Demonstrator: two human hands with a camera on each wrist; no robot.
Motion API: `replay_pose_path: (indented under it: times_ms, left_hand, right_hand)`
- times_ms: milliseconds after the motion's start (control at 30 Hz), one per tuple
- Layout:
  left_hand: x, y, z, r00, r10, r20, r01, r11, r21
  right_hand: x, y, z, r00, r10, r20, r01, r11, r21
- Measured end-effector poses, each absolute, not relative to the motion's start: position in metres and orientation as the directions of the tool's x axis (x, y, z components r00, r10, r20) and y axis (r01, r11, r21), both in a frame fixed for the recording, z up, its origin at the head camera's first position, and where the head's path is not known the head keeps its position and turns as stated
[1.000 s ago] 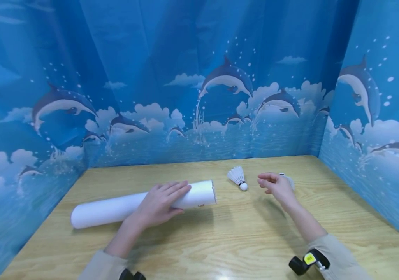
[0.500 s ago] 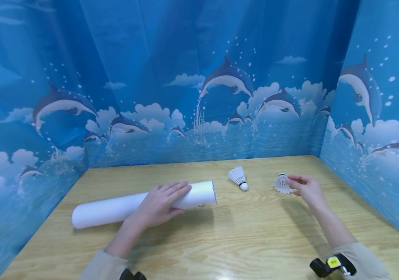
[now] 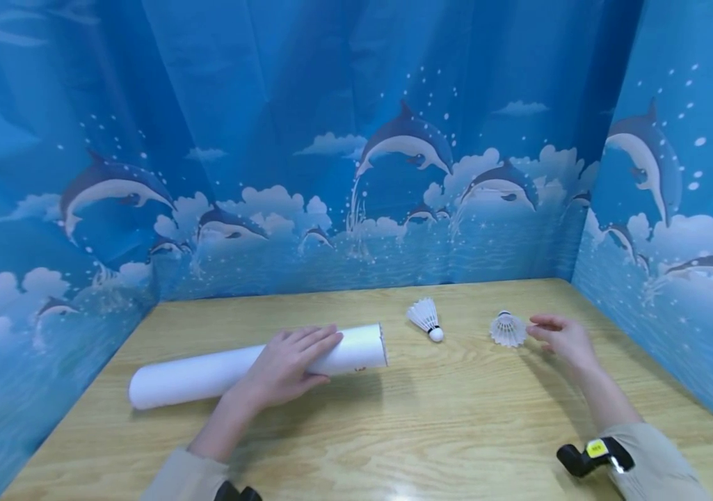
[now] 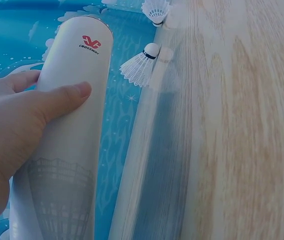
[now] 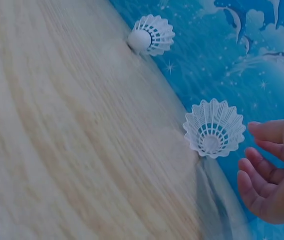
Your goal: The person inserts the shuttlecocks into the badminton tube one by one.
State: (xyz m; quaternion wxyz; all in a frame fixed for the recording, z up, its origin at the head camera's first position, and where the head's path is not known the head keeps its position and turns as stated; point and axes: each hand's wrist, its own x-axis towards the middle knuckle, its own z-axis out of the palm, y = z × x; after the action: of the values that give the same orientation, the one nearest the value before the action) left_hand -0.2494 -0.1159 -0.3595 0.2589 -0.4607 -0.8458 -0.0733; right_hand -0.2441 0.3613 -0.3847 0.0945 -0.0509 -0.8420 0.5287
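My left hand (image 3: 284, 369) grips a white shuttlecock tube (image 3: 202, 372) lying slantwise at the left of the table. Its thumb crosses the tube's side in the left wrist view, below a red logo; a grey shuttlecock shape shows lower on the tube (image 4: 74, 135). At the right, a white shuttlecock (image 3: 508, 330) has its open skirt towards me. Just right of that skirt is my right hand (image 3: 565, 341), fingers loosely bent and holding nothing; a small gap separates them in the right wrist view. Another white shuttlecock (image 3: 425, 319) lies between the tube and the right one, cork towards me.
A wood-grain table (image 3: 406, 431) carries everything. Blue dolphin-print curtains (image 3: 306, 160) rise along its back and sides. Both wrists wear dark straps with small black cameras, the right camera (image 3: 575, 459) hanging beside the sleeve.
My right hand has moved rightwards, from in front of the right shuttlecock to its right side, uncovering it. The left hand and the tube have stayed in place.
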Motion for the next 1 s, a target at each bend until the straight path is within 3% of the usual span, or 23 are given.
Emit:
replay_pose_path:
  times_ms: [333, 667, 1000]
  left_hand:
    - [-0.25, -0.117, -0.362, -0.443, 0.743, 0.502, 0.822, 0.559, -0.103]
    - [-0.251, -0.116, -0.361, -0.435, 0.743, 0.508, 0.828, 0.552, -0.099]
    - [-0.25, -0.116, -0.36, -0.43, 0.744, 0.511, 0.828, 0.55, -0.104]
  right_hand:
    - [-0.26, 0.357, -0.396, -0.977, 0.209, 0.035, 0.06, 0.434, -0.899]
    - [-0.266, 0.351, -0.396, -0.962, 0.268, 0.052, 0.075, 0.44, -0.895]
    - [-0.265, 0.344, -0.396, -0.964, 0.265, 0.001, 0.087, 0.319, -0.944]
